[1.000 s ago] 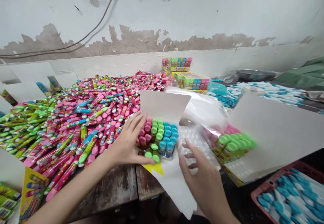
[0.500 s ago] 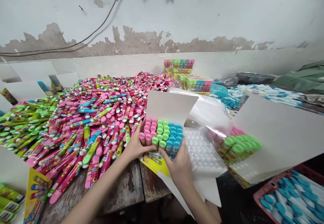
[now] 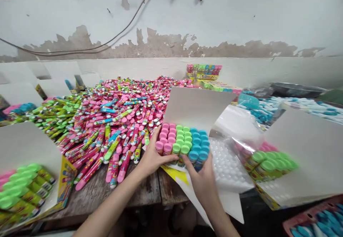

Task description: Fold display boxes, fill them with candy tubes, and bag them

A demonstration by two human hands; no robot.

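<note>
In the middle of the head view, rows of capped tubes [image 3: 183,140] stand upright in an open display box, pink caps left, green in the middle, blue right. The box's white lid [image 3: 197,104] rises behind them, and a yellow printed flap [image 3: 175,174] hangs below the front. My left hand [image 3: 152,156] grips the pink side, its thumb across the front row. On the blue side, my right hand [image 3: 202,174] is closed round the corner, thumb against the front. The fingers behind both sides are mostly hidden. Right beside the box lies a clear bumpy plastic tray [image 3: 230,162].
A big heap of loose tubes [image 3: 115,119] covers the wooden table [image 3: 136,190] on the left. Part-filled boxes stand left [image 3: 29,147] and right [image 3: 302,158]. At the lower right is a red crate [image 3: 297,222] with blue-and-white pieces. Packed boxes [image 3: 205,72] sit against the wall.
The view has turned left, so everything sits further right and more of the left box shows. Both hands keep their hold on the box; its lid now appears wider.
</note>
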